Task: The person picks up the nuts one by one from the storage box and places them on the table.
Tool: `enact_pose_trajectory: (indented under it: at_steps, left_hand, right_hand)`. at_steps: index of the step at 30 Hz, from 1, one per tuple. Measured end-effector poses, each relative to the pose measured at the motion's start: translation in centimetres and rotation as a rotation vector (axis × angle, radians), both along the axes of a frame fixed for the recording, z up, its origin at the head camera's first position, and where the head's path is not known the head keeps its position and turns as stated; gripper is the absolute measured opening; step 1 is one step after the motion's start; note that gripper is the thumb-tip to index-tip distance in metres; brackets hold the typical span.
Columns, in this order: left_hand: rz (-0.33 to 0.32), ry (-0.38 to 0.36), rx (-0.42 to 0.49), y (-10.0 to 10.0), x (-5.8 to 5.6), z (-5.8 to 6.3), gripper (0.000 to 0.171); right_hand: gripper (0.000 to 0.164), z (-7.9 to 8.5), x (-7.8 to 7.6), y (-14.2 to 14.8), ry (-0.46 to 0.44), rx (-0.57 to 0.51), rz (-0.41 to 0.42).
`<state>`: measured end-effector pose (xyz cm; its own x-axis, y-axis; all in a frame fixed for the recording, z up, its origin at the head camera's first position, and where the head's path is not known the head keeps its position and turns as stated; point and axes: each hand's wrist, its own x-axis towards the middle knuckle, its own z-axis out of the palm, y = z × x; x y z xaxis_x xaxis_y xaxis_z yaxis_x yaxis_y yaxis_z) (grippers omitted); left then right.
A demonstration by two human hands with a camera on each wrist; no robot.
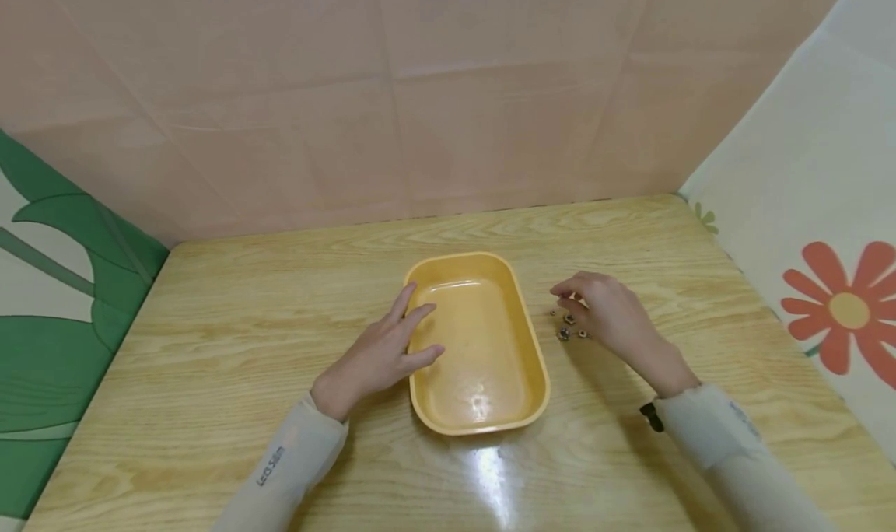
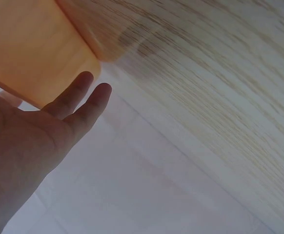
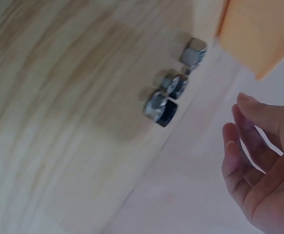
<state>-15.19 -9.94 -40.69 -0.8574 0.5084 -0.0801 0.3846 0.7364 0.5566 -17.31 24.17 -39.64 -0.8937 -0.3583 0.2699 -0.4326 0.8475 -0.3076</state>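
Observation:
My left hand (image 1: 374, 357) lies across the left side of a yellow plastic tray (image 1: 530, 345), fingers spread over its rim. The left wrist view shows two fingers of that hand (image 2: 30, 131) extended by the tray's outer wall (image 2: 44, 44). My right hand (image 1: 612, 314) hovers over several small metal pieces (image 1: 565, 334) that look like nuts, right of the tray. In the right wrist view these metal pieces (image 3: 160, 108) lie apart from the hand (image 3: 266, 161). Its fingers are loosely bent, the thumb near the index fingertip, with nothing visible between them.
The tray stands on a wood-grain table (image 1: 266, 306). A pinkish sheet (image 1: 294, 112) hangs behind the far edge. A white panel with a red flower (image 1: 847, 310) borders the right side, and a green leaf-patterned panel (image 1: 42, 361) the left.

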Motion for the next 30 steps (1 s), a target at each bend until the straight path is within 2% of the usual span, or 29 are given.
enact_pose_trajectory:
  at_steps: [10,23,30]
  left_hand:
    - [0.005,-0.004,0.01,0.0,0.0,0.1,0.071]
    - [0.003,0.003,0.003,-0.1,-0.1,-0.2,0.071]
    - [-0.002,0.001,0.005,0.0,-0.1,-0.2,0.07]
  right_hand:
    - [0.018,-0.8,-0.6,0.9,-0.009,0.057,0.044]
    - [0.015,-1.0,-1.2,0.7,-0.108,0.054,0.008]
    - [0.012,-1.5,-1.6,0.8,-0.049,0.084,0.034]
